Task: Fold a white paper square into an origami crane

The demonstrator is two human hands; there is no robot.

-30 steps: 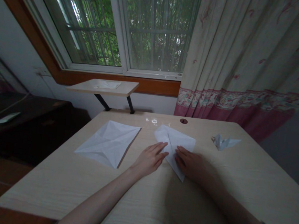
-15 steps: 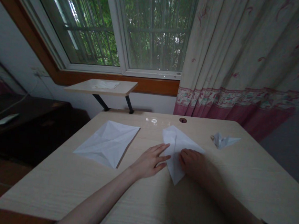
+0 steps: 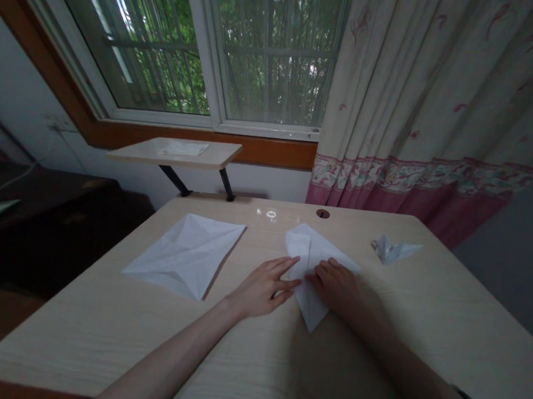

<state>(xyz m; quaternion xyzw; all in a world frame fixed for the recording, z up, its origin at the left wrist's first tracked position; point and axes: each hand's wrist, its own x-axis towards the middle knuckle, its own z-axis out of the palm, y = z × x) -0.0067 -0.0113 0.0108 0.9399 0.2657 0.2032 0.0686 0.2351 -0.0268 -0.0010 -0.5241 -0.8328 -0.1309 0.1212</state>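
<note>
Head view: left hand (image 3: 262,288) lies spread on the counter (image 3: 98,346) — fingertips just at the folded white paper (image 3: 307,295); right hand (image 3: 336,286) (fingers together) has closed in, pressing the sheet.

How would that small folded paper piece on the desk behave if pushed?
The small folded paper piece looks very light, so it would likely slide or tip easily. Its narrow point seems flimsy, apt to bend.
</note>
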